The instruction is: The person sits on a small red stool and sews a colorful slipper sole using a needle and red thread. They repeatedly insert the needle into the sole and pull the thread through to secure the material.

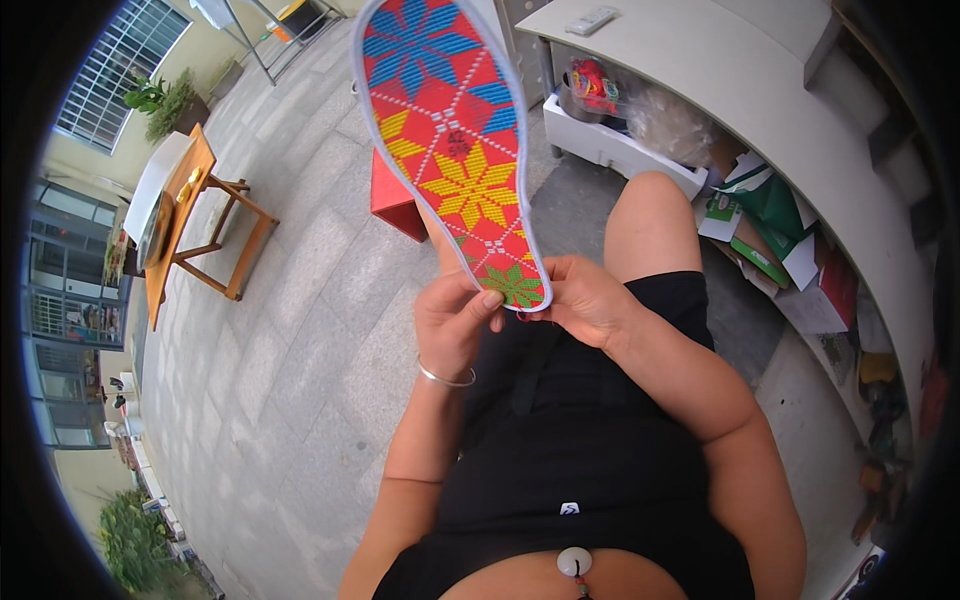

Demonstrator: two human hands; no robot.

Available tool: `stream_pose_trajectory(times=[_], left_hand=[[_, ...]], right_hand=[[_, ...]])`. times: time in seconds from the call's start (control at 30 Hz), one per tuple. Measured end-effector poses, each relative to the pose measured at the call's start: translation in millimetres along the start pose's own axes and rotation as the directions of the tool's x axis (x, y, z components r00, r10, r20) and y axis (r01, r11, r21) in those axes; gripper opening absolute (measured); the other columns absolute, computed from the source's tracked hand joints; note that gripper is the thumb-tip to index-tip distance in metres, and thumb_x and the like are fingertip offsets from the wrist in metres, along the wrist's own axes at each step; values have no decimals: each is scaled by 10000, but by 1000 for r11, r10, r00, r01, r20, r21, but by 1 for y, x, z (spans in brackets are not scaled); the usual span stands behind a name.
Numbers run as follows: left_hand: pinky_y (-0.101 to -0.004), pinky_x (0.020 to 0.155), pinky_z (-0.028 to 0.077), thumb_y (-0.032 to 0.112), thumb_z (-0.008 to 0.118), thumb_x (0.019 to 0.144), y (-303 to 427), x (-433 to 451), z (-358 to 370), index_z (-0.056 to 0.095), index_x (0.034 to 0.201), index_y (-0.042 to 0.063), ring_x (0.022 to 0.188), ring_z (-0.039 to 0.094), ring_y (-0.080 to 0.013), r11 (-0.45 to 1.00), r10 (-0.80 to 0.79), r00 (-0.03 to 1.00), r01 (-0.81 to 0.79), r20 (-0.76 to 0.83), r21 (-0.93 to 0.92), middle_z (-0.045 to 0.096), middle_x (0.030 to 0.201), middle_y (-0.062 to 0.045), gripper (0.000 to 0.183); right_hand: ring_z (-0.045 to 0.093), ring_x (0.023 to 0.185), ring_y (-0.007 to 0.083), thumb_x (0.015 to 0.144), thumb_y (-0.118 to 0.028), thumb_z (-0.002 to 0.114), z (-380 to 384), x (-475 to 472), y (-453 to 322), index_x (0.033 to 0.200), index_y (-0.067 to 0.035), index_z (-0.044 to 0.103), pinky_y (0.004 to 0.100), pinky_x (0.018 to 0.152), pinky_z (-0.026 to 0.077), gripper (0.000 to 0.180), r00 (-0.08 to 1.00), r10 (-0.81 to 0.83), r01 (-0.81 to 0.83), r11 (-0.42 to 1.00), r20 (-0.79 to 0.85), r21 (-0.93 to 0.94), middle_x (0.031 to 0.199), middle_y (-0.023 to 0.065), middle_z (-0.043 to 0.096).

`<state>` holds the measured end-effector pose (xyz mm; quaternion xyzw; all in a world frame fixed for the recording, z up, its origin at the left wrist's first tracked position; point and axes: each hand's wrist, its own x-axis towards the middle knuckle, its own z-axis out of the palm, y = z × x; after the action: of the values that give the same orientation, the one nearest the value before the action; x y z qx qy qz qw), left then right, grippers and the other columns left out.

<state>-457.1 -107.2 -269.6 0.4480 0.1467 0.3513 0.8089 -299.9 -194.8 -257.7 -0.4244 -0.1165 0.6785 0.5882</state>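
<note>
A cross-stitched shoe insole (474,184) with a red ground, pale edging and blue, yellow and green star flowers stands out in front of me, its narrow heel end towards my body. My left hand (457,319) pinches the left side of the heel, thumb on the stitched face. At the heel's right edge my right hand (581,300) grips too, its fingertips partly hidden behind the insole. A short bit of red thread (523,315) hangs below the heel rim between the hands. Whether a needle is there, I cannot tell.
To my right runs a long white table (705,52) with a remote control (592,20) on top. Under it are a white foam box (607,146) and cardboard cartons (757,225). A red box (394,199) sits behind the insole. A wooden folding table (196,161) stands left on the paving.
</note>
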Motion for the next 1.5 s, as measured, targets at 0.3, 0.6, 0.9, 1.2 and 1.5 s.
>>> stream_pose_trajectory(times=[0.3, 0.6, 0.9, 1.2, 1.5], left_hand=[[-245, 500, 456, 90, 586, 899, 9, 6, -4, 591, 975, -22, 527, 558, -149, 999, -45, 992, 42, -117, -31, 642, 794, -114, 136], [-217, 452, 347, 93, 513, 942, 53, 13, -121, 552, 912, 18, 480, 410, -68, 981, 130, 883, -179, -451, -68, 591, 764, -77, 89], [-201, 463, 325, 125, 533, 945, 42, 17, -88, 523, 968, 31, 489, 365, -53, 952, 19, 963, -100, -270, -290, 537, 761, -59, 97], [-236, 432, 376, 85, 450, 947, 5, 15, -17, 380, 755, 63, 467, 437, -93, 274, -34, 948, 314, 317, -909, 436, 701, -64, 206], [-212, 382, 384, -52, 431, 872, 1, 6, -1, 418, 872, 51, 438, 457, -87, 192, 0, 955, 292, 297, -937, 472, 697, -61, 104]], right_hand=[[577, 688, 126, 929, -158, 565, -32, -1, -48, 936, -55, 569, 278, 663, 564, 103, 943, -250, 320, 862, -221, 392, 816, 46, 590], [347, 517, 61, 938, -105, 527, -253, -153, -128, 982, -29, 529, 184, 423, 284, 87, 258, -699, 780, 558, -667, -283, 679, -6, 391], [328, 497, 58, 922, -135, 581, -198, -144, -128, 1028, -31, 568, 178, 418, 267, 150, -84, -679, 691, 488, -729, -534, 658, -10, 393], [520, 711, 91, 863, 13, 569, 37, -30, -32, 923, -6, 585, 220, 642, 419, 65, 641, -749, 506, 249, 166, -826, 804, 23, 557], [529, 724, 258, 674, 17, 664, 74, -10, -13, 841, -39, 620, 344, 663, 447, 182, 294, -795, 672, -222, 530, -706, 810, 65, 550]])
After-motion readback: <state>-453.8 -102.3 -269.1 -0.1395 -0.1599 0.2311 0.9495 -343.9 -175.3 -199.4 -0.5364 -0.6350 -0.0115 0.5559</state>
